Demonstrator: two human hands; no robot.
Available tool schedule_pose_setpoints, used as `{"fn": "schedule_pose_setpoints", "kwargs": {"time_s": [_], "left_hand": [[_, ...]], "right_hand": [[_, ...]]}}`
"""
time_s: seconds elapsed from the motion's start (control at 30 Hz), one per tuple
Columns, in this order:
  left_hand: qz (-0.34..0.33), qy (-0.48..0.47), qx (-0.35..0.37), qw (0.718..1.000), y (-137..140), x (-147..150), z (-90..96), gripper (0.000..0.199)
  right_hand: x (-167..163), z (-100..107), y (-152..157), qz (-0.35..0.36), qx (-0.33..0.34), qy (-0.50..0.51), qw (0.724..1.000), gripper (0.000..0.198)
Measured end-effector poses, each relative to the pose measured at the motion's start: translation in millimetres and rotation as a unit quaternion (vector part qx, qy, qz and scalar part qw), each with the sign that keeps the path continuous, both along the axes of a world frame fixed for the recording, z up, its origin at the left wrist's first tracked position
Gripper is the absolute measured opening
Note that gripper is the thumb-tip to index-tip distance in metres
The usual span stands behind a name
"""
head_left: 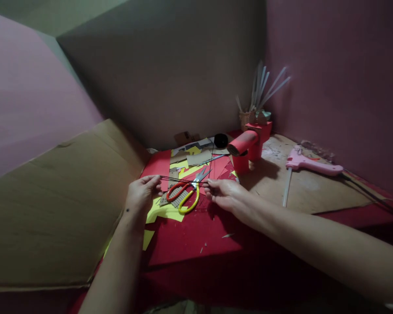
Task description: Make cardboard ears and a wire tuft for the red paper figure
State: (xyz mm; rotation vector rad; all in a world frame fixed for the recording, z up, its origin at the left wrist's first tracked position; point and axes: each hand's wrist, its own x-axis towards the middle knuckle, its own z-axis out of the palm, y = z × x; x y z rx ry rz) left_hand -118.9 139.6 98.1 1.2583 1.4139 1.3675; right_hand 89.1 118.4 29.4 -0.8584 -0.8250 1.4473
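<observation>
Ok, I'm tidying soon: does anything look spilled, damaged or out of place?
Mostly clutter: yellow paper scraps lie strewn about the scissors, whose blades stand apart below the black string stretched between left hand and right hand. Pale bits litter the red cover. No spill or clear damage shows.

A small craft corner is found where a grey wall [170, 83] at twelve o'clock from the view's middle is met by a pinkish wall [340, 78] at two; whether it belongs to a home or a workshop cannot be told. Craft work is indicated by a pink glue gun [309, 163] at three o'clock, translucent sticks [275, 92] bunched between one and two, and scissors [195, 185] at six. Yellow paper scraps [165, 212] are strewn at seven over a red-covered work surface [189, 237], and a large brown cardboard sheet [52, 213] is seen at eight.
</observation>
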Motion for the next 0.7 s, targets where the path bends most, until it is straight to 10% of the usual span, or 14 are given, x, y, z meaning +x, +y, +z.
{"fn": "schedule_pose_setpoints", "kwargs": {"time_s": [0.27, 0.7], "left_hand": [[-0.081, 0.096, -0.057, 0.990, 43.8, 44.4, 4.8, 0.013], [-0.204, 0.134, -0.210, 0.947, 83.6, 132.8, -14.4, 0.036]], "right_hand": [[4.3, 8.8, -45.6, -0.050, -0.153, 0.096, 0.982, 0.026], [-3.8, 16.9, -75.5, -0.074, -0.175, 0.148, 0.971, 0.033]]}}
